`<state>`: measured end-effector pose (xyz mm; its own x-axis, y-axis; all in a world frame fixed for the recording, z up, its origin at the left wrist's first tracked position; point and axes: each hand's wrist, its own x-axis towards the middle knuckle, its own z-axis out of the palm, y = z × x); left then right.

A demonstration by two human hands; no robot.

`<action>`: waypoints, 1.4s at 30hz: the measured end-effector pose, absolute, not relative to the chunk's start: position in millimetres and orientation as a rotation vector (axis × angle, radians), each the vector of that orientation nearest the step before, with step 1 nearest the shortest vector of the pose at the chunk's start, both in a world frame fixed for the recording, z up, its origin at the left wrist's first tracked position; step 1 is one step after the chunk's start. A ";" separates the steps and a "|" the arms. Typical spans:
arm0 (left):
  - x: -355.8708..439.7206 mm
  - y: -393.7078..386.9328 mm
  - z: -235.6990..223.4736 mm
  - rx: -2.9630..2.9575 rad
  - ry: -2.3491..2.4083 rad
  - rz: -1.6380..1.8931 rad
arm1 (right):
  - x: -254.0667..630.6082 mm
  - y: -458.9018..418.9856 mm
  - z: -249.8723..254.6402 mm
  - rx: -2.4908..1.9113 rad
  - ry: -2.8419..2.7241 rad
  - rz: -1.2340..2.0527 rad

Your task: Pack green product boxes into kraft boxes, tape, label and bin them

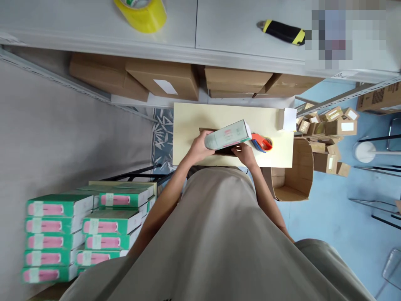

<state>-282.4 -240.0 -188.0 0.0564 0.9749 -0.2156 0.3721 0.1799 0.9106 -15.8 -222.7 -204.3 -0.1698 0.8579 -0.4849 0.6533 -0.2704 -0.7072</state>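
Note:
In my left hand [199, 147] is a pale green product box [228, 135], gripped at its left end and tilted, its right end higher. Under it, on the cream table, lies an open brown cardboard box [221, 153], mostly hidden by the product box. My right hand [245, 154] is closed at the right side of the cardboard box, with curled fingers on its edge. Just right of that hand sits a red and blue tape dispenser [262, 142] with a yellow roll.
A white box [287, 119] stands at the right end of the cream table [188, 125]. Green and pink product boxes [46, 242] are stacked at left. A shelf above holds yellow tape [147, 16] and a utility knife [283, 32]. An open carton [297, 171] stands at right.

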 end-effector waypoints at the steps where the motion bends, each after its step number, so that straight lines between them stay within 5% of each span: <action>1: -292.0 -242.8 -188.5 1.376 1.504 0.760 | -15.0 -223.5 -205.9 -1.873 -1.748 1.408; 18: -351.5 -260.0 -238.5 0.701 1.508 1.120 | -140.3 -153.0 -243.2 -1.497 -2.922 1.258; 36: -339.5 -263.3 -230.1 0.874 1.499 1.036 | -94.9 -168.0 -227.8 -1.742 -2.860 1.124; 42: -339.5 -249.9 -216.8 1.256 1.583 0.820 | -16.4 -190.4 -192.6 -1.755 -2.252 1.281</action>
<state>-339.5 -249.9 -216.8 -0.0508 0.9659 -0.2540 0.3494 0.2554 0.9015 -16.4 -190.4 -192.6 -0.3706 0.8122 -0.4505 0.8023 0.0357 -0.5958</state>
